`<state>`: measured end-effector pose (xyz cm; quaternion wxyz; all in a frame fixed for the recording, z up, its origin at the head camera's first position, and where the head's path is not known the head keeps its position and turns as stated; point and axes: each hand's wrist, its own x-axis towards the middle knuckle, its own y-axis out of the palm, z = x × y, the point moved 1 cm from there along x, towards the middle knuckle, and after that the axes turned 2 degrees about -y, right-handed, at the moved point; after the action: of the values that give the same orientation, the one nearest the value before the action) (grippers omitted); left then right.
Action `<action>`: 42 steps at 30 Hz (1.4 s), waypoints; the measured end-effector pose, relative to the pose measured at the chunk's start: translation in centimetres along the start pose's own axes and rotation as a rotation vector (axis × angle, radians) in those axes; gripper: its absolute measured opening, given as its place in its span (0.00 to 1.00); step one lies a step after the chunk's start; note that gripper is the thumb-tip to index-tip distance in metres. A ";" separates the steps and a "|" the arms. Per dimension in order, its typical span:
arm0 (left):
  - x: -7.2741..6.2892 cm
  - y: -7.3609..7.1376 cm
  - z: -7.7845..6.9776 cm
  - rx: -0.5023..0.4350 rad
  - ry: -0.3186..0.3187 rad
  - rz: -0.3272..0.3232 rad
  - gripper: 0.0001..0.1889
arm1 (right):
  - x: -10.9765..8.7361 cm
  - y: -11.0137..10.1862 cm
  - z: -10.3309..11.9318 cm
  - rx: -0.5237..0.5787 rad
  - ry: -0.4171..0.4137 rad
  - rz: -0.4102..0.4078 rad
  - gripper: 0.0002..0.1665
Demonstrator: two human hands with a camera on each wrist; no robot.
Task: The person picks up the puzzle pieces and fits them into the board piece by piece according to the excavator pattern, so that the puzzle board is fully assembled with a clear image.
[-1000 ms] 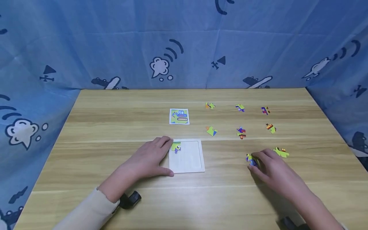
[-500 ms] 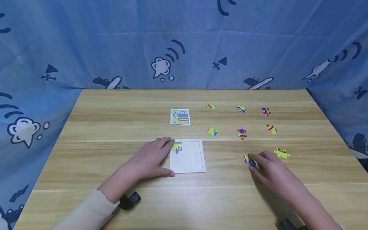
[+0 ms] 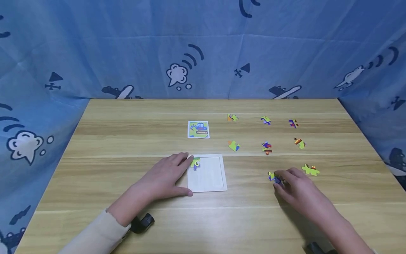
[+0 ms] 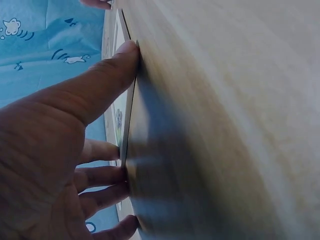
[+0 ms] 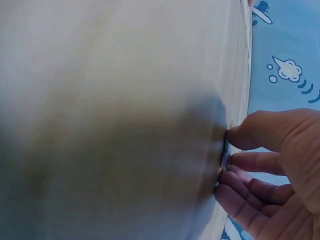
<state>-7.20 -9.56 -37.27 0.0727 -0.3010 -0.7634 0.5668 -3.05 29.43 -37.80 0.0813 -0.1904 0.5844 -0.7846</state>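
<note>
In the head view my left hand (image 3: 165, 176) rests along the left edge of a white square puzzle board (image 3: 207, 178). Its thumb lies at the lower left corner and the fingertips at the upper left, as the left wrist view also shows. One green puzzle piece (image 3: 194, 163) with purple parts fills the board's upper left corner. To the right of the board, my right hand (image 3: 298, 185) pinches a yellow-green and blue puzzle piece (image 3: 271, 175) low at the table, between thumb and fingers. The fingers cover this piece's right part.
A small picture card (image 3: 198, 129) showing an excavator lies behind the board. Several loose puzzle pieces are spread at the right, among them a green piece (image 3: 310, 170) just beyond my right hand. A blue patterned cloth (image 3: 209, 49) hangs behind the wooden table (image 3: 127, 130).
The puzzle piece under my right fingers has shifted slightly left and turned a little, with more of it showing. My left hand and the board have stayed in place.
</note>
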 end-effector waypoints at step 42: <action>0.1 -0.4 -0.1 0.045 -0.009 0.007 0.55 | 13.0 3.1 9.7 0.115 -0.399 0.353 0.18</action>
<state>-7.40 -9.49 -36.85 0.0738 -0.2995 -0.7498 0.5853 -11.38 15.34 -35.72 0.3409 -0.2314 0.5356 -0.7372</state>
